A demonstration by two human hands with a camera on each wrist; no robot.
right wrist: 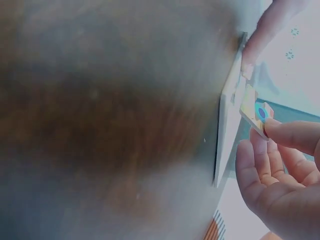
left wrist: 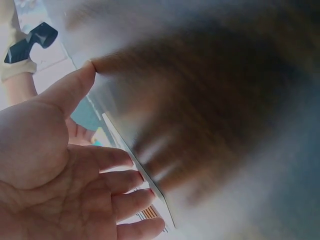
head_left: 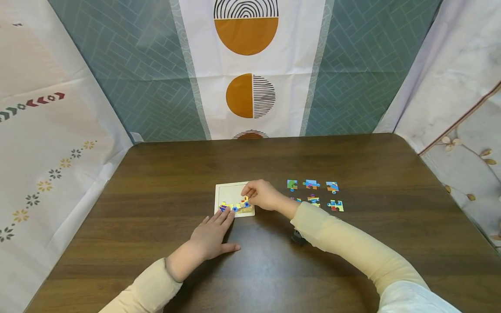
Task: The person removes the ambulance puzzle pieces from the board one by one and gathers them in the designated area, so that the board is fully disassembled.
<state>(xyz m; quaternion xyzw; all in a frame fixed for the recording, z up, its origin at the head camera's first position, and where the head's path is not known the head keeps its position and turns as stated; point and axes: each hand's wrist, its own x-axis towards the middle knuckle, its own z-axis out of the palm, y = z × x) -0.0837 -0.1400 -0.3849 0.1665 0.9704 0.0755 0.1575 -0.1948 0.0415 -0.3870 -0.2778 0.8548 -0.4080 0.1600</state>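
A pale square puzzle tray lies on the table with a row of joined jigsaw pieces along its near side. My right hand pinches a jigsaw piece between thumb and fingertips over the tray's right part; in the right wrist view it is tilted and shows a blue and purple round mark. My left hand lies with fingers extended, their tips at the tray's near edge and the joined pieces. In the left wrist view, the left thumb is spread away from the other fingers.
To the right of the tray, several loose jigsaw pieces lie in two rows, the nearer one partly hidden by the right forearm. A dark wrist device shows under the right sleeve. Beyond the wooden table hang patterned cloths.
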